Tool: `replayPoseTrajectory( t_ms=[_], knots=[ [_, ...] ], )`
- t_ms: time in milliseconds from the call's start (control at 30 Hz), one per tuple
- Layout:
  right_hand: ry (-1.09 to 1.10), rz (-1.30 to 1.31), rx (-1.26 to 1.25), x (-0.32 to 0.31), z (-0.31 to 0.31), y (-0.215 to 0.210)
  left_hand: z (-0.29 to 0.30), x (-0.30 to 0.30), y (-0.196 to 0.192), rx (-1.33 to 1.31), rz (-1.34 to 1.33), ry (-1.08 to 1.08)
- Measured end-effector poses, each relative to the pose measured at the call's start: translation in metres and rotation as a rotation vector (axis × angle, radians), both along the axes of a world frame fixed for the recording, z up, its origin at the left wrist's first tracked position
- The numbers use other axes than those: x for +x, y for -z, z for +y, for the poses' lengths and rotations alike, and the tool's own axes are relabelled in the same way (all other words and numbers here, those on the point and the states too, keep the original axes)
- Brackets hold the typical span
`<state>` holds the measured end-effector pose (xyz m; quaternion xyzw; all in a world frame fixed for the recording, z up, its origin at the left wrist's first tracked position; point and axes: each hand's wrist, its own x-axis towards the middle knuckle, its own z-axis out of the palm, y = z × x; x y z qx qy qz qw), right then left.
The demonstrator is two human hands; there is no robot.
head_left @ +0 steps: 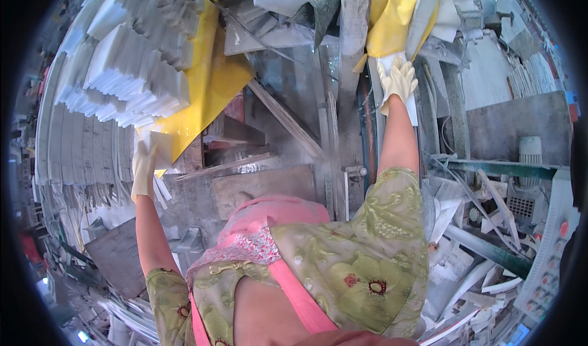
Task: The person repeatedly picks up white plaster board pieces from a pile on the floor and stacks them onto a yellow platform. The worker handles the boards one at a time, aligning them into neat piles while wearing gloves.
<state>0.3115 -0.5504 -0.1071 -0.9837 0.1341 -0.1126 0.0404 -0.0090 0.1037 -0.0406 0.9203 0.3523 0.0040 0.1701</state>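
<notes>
My left hand point(144, 169), in a pale rubber glove, grips a small greyish-white stone slab point(162, 148) by its near edge. That slab is at the lower edge of a yellow sheet point(205, 95), just below a tall stack of white slabs point(136, 64). On the right, my gloved right hand point(399, 81) lies with fingers stretched out over a narrow white strip point(411, 108). A second yellow sheet point(392, 15) hangs just beyond those fingertips and covers the strip's far end.
Wooden planks point(288, 119) and metal rails stand between my arms. A control panel with buttons point(545, 254) is at the right, near a green bar point(502, 168) and a motor housing point(530, 150). Broken stone strips point(453, 272) lie below. A brown board point(263, 187) is before me.
</notes>
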Motion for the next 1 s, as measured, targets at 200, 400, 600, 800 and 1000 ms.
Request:
replayPoseTrajectory(
  t_ms=[200,400,600,800,1000],
  knots=[
    [-0.092,-0.052,-0.045,-0.050,-0.020,0.009,0.006,0.000,0.005,-0.008,-0.034,0.007],
    [-0.117,0.011,-0.118,-0.124,-0.041,0.012,0.017,0.007,0.015,0.022,-0.023,0.038],
    [-0.399,0.108,0.473,-0.189,-0.094,-0.019,0.011,0.009,0.012,0.007,-0.032,0.073],
    [-0.680,0.221,-0.135,-0.279,-0.103,-0.046,-0.008,0.009,-0.001,0.004,-0.034,0.054],
    [-0.377,-0.049,0.098,-0.272,-0.053,-0.017,-0.033,0.001,-0.024,0.228,-0.030,0.017]
  ],
)
